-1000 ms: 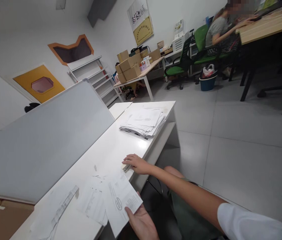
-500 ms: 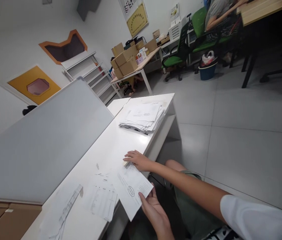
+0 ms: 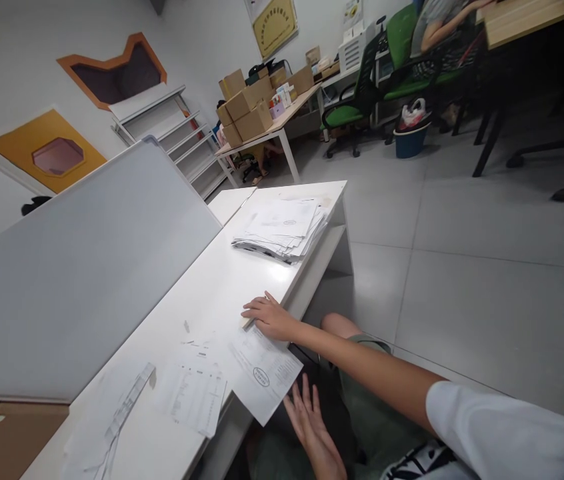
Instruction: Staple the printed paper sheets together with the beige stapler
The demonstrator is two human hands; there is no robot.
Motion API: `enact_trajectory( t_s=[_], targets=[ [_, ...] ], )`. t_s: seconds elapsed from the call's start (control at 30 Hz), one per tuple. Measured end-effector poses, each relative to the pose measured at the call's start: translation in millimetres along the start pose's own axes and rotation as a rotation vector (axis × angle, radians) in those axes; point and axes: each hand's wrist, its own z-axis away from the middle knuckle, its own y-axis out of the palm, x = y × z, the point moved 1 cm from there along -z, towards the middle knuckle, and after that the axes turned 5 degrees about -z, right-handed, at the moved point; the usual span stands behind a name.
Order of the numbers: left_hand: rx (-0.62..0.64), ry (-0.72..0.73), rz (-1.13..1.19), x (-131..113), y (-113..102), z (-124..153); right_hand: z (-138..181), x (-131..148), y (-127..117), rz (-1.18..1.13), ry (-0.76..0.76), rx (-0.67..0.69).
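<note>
A printed white sheet with an oval stamp lies partly on the white desk, and its near corner juts past the edge. My right hand is palm down at the sheet's far end, its fingers over a thin pale strip whose kind I cannot make out. Below the overhanging corner is my left hand, palm up, fingers spread, holding nothing. Further left on the desk lie more printed papers and a folded paper strip.
A thick stack of papers sits toward the desk's far end. A grey divider panel runs along the desk's left side. Brown cardboard is at lower left. Beyond are a table with boxes, green chairs and a seated person.
My left hand has let go of the sheet's corner and opened its fingers below it. My right hand stays at the sheet's far end. The view has shifted slightly.
</note>
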Motion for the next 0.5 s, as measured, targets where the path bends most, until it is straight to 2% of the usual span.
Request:
enact_trajectory(
  t_s=[0.1,0.27,0.37,0.43,0.5],
  targets=[
    [-0.009,0.005,-0.006,0,-5,-3,-2,6,3,0.011,0.013,-0.046],
    [-0.017,-0.022,0.062,3,-9,-6,-1,6,11,0.194,-0.023,-0.096],
    [-0.066,-0.063,0.120,-3,3,-16,3,6,11,0.285,-0.092,-0.045],
    [-0.099,-0.080,0.164,-14,16,-29,6,7,8,0.319,-0.135,-0.009],
    [-0.125,-0.040,0.173,-29,28,-44,6,9,5,0.330,-0.141,0.007]
  ],
)
